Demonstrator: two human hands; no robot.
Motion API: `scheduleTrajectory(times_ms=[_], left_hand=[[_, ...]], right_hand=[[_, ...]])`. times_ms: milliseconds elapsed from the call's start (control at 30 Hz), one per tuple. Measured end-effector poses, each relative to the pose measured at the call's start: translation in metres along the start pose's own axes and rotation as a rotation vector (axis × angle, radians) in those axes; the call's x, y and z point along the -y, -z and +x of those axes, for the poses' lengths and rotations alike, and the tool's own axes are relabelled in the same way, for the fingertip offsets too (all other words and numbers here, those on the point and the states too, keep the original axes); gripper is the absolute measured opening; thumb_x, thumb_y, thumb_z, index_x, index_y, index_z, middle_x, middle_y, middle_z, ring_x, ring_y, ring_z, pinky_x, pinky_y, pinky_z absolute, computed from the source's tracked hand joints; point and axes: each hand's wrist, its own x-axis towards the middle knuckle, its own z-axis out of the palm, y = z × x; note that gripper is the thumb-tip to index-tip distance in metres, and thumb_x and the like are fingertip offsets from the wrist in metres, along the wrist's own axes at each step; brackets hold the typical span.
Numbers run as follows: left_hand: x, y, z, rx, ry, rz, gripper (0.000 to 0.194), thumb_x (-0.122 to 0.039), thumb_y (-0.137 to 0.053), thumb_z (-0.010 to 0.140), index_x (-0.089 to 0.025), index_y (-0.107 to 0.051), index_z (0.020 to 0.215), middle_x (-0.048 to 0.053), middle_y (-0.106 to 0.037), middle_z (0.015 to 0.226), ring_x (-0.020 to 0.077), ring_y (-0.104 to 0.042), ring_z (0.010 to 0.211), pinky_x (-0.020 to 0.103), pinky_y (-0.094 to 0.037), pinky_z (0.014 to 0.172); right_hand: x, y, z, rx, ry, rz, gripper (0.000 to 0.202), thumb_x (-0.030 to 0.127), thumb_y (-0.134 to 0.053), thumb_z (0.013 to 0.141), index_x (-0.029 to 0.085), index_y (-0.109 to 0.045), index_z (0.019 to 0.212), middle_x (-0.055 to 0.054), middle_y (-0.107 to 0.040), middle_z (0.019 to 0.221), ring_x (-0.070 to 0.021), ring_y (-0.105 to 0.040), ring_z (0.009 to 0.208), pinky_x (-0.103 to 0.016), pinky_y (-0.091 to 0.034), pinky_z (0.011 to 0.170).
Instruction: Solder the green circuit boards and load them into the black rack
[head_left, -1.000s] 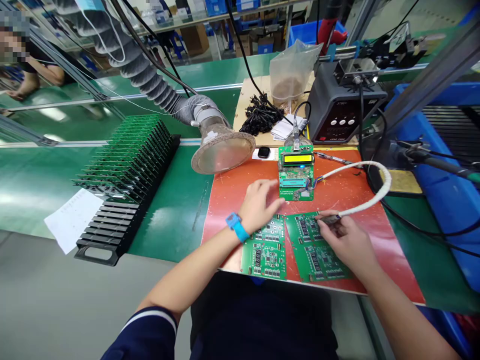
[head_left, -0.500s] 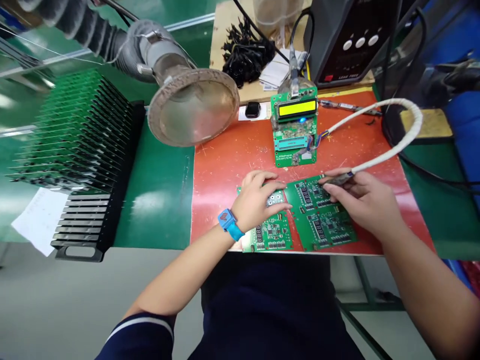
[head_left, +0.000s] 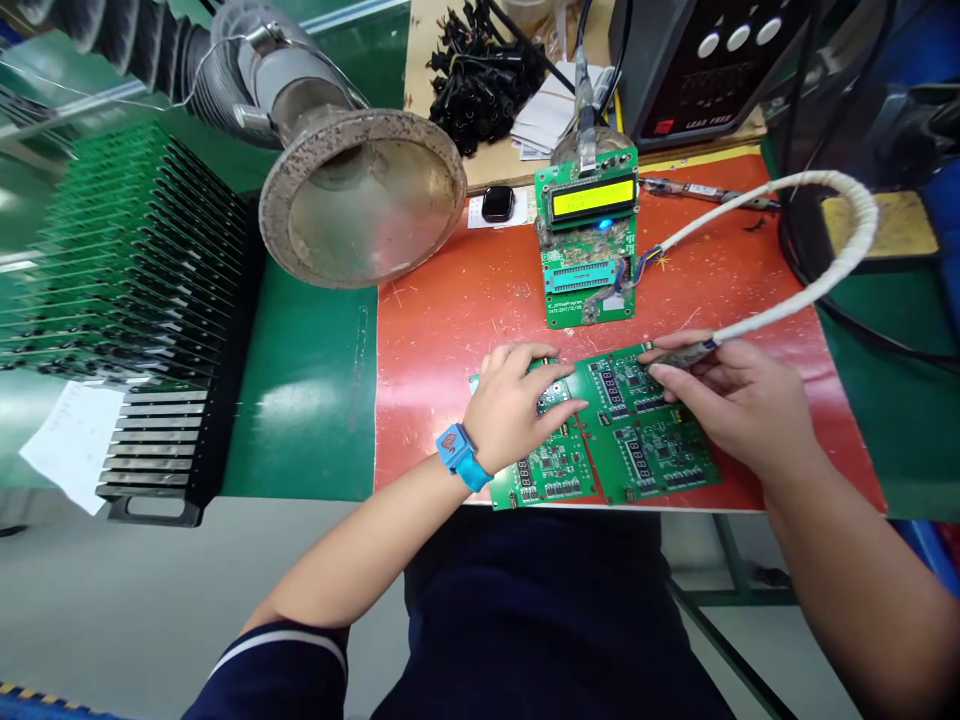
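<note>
My left hand (head_left: 514,405) lies with fingers spread over the left green circuit board (head_left: 559,470), hiding part of it. My right hand (head_left: 739,395) is closed around a probe (head_left: 686,355) on the end of a white wrapped cable (head_left: 810,295). The probe's tip is down at the upper part of the right circuit board (head_left: 622,430); whether it touches is hidden by my fingers. Both boards lie side by side on a red mat (head_left: 442,310). Behind them is a programmer board (head_left: 589,240) with a lit yellow display and a blue light, wired to the cable.
A fume extractor hood (head_left: 364,200) hangs over the mat's left. Farther left, a black rack (head_left: 225,400) holds several green boards (head_left: 112,240). A soldering station (head_left: 705,80), black cable bundle (head_left: 484,85) and black watch-like object (head_left: 498,204) are at the back.
The left board has shifted slightly right, nearer the right board, with my left hand on it. My right hand keeps the probe at the same part of the right board. The camera view has shifted slightly.
</note>
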Motion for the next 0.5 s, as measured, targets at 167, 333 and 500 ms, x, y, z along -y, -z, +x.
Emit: scheduleTrajectory(times_ms=[167,333,500], left_hand=[[0.001,0.001,0.000,-0.009,-0.014,-0.019,0.035,-0.045,-0.069,0.084,-0.018,-0.067,0.106,0.009,-0.064,0.112,0.0239,-0.057,0.104,0.042,-0.046,0.089],[0.000,0.003,-0.001,0.021,0.016,-0.036,0.035,-0.045,-0.068,0.085,-0.019,-0.067,0.108,0.009,-0.064,0.114,0.0252,-0.056,0.106,0.044,-0.047,0.090],[-0.001,0.003,-0.002,0.025,0.040,-0.058,0.033,-0.043,-0.070,0.084,-0.019,-0.067,0.107,0.008,-0.063,0.113,0.0255,-0.055,0.107,0.044,-0.047,0.090]], right_hand=[[0.000,0.000,0.000,-0.006,0.022,-0.012,0.014,0.024,-0.068,0.080,0.020,-0.065,0.093,-0.003,-0.073,0.090,-0.0136,-0.068,0.068,-0.026,-0.060,0.070],[-0.007,-0.001,-0.001,-0.002,0.007,0.015,0.021,0.033,-0.071,0.080,0.019,-0.066,0.095,-0.004,-0.073,0.088,-0.0147,-0.068,0.068,-0.026,-0.060,0.069],[-0.015,0.000,-0.001,0.019,0.009,0.025,0.026,0.038,-0.070,0.081,0.019,-0.065,0.098,-0.006,-0.073,0.092,-0.0165,-0.070,0.076,-0.027,-0.059,0.072]])
